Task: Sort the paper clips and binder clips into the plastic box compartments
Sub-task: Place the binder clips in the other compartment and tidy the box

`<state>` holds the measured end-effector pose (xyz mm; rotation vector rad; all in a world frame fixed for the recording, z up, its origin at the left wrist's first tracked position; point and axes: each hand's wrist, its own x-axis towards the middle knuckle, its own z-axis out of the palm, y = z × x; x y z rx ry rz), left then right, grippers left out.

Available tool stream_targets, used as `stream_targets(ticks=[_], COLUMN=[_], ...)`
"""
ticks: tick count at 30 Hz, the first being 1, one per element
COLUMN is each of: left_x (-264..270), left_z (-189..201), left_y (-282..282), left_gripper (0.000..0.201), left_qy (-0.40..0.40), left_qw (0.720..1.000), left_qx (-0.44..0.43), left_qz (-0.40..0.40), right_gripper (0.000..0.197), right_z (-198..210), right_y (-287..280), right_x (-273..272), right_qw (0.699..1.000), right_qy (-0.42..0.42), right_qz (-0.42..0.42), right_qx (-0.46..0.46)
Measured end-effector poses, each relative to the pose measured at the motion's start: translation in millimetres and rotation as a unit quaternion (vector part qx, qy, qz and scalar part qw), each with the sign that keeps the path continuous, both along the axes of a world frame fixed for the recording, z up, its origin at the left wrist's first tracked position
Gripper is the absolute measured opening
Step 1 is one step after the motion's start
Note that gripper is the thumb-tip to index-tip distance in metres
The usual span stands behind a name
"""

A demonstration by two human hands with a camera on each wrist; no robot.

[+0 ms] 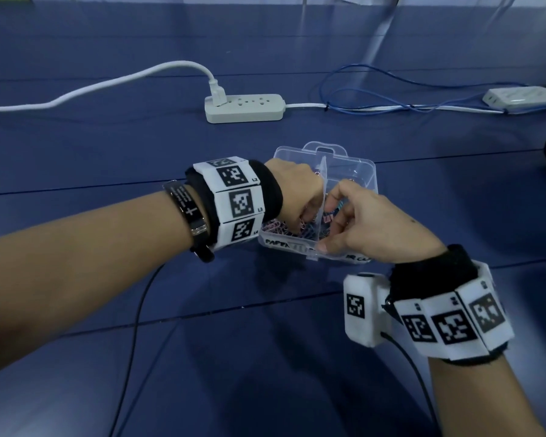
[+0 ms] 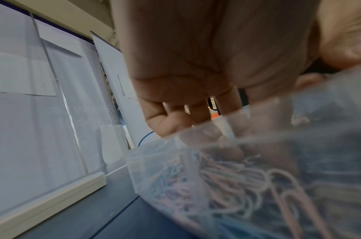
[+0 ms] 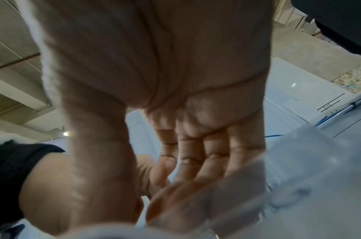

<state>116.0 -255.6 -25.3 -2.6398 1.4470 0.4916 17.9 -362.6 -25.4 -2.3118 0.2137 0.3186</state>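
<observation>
A clear plastic box point(image 1: 356, 159) with a middle divider point(image 1: 323, 181) stands on the blue table. Its left compartment holds pink and blue paper clips point(image 1: 275, 227); a few binder clips point(image 1: 328, 216) lie right of the divider. My left hand point(image 1: 301, 212) reaches into the left compartment, fingers curled down among the clips and seemingly pinching a pink paper clip. In the left wrist view the curled fingers point(image 2: 165, 122) dip behind the box wall point(image 2: 134, 169) above the paper clips point(image 2: 226, 177). My right hand point(image 1: 344, 216) reaches into the right compartment with loosely straight fingers point(image 3: 196, 153), thumb on the front rim.
A white power strip point(image 1: 245, 108) with a plugged white cord lies behind the box. Blue cables point(image 1: 360, 89) and a second white strip point(image 1: 517, 97) are at the back right. A black wire point(image 1: 136, 310) runs over the table near my left arm.
</observation>
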Motion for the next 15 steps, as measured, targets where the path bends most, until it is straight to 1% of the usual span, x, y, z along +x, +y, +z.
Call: stream_targets(ticks=[4,7,12,15], left_x=[-4,-4,7,11], left_z=[-1,0,4,5], left_y=[4,9,15,17], left_gripper=[0.005,0.009,0.009,0.008], left_qy=[-0.009,-0.013,0.040,0.045], left_qw=[1.000,0.999,0.996,0.993], left_qx=[-0.006,-0.026,-0.068,-0.090], left_qz=[-0.014,-0.015,0.034,0.066], right_gripper=[0.042,0.041,0.039,0.040], right_z=[0,1,2,2], right_y=[0,0,1,1], right_x=[0,-1,-2,-1], right_qw=[1.000,1.000,1.000,1.000], right_qy=[-0.002,-0.001,0.002,0.005], right_qz=[0.005,0.003,0.002,-0.001], right_qx=[-0.002,-0.002,-0.004,-0.001])
